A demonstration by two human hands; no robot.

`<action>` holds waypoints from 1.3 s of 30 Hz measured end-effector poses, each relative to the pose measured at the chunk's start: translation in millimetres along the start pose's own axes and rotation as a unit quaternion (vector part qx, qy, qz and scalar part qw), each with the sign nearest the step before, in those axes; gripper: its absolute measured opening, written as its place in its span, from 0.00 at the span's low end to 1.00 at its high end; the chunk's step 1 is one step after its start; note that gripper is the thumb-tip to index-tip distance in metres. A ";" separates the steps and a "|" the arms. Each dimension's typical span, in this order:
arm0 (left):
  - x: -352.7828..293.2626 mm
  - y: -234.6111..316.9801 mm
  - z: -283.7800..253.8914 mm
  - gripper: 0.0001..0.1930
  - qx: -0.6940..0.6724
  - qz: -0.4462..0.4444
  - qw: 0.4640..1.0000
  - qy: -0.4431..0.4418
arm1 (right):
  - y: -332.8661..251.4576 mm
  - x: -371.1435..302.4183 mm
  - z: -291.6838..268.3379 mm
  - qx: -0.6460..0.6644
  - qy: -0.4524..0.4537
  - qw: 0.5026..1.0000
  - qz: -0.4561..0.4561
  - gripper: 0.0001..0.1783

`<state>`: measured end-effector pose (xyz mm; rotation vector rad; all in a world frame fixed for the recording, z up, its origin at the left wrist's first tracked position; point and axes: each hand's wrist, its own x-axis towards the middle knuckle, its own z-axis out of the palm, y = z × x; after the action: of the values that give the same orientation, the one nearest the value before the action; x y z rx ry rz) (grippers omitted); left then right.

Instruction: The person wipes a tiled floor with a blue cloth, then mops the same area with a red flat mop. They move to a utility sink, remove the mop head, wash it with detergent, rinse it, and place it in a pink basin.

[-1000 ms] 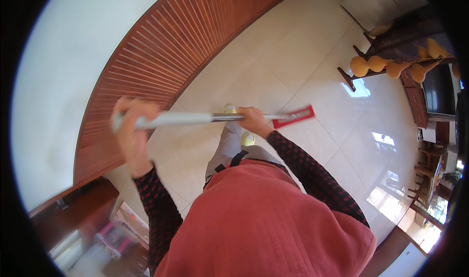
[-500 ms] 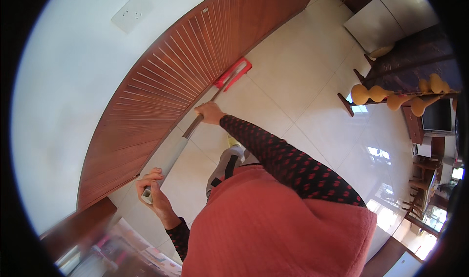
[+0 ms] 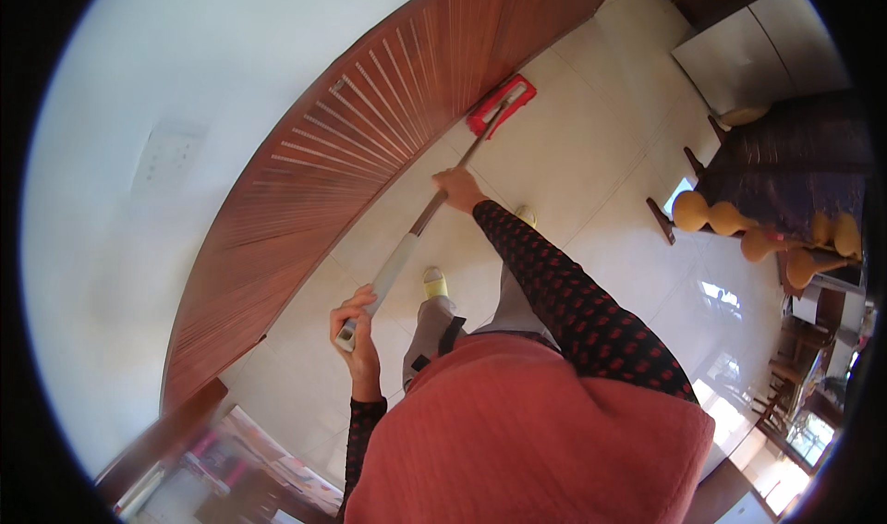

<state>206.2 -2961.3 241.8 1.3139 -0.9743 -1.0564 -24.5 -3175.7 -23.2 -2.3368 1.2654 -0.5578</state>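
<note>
Both hands hold a long-handled mop (image 3: 393, 267) that slants from near my body up to the far right. My left hand (image 3: 356, 332) is wrapped round the thick white end of the handle. Farther along, my right hand (image 3: 460, 191) closes round the brown-grey part of the pole. The flat red mop head (image 3: 500, 106) rests on the tiled floor (image 3: 591, 154), close to the base of the brown wood panelling (image 3: 370, 145).
My feet in yellow slippers (image 3: 435, 283) stand behind the mop. To the right is a dark wooden piece of furniture (image 3: 785, 154) with several gourds (image 3: 725, 217). A pale cabinet (image 3: 739, 57) stands at the far right. A wall socket (image 3: 166, 159) is on the white wall.
The mop head has slid forward and to the right along the panelling. Both hands have moved right and away from me with the handle, and my view has shifted.
</note>
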 end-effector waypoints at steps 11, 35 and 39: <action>78.6 40.3 134.6 0.03 -0.041 0.037 0.998 -0.010 | 113.4 1.3 -150.7 -0.005 -0.055 0.998 0.023 0.07; 228.4 -22.0 406.1 0.03 0.025 -0.013 0.950 -0.312 | 395.7 -5.2 -245.8 -0.055 0.158 0.966 0.196 0.07; 262.5 5.3 437.0 0.02 0.042 0.040 0.921 -0.386 | 376.3 -45.3 -272.7 -0.035 0.241 0.926 0.289 0.08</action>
<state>-148.7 -3327.1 253.1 0.8986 -1.6547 -1.5223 -448.4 -3370.8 -6.2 -1.7764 2.1198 -0.9127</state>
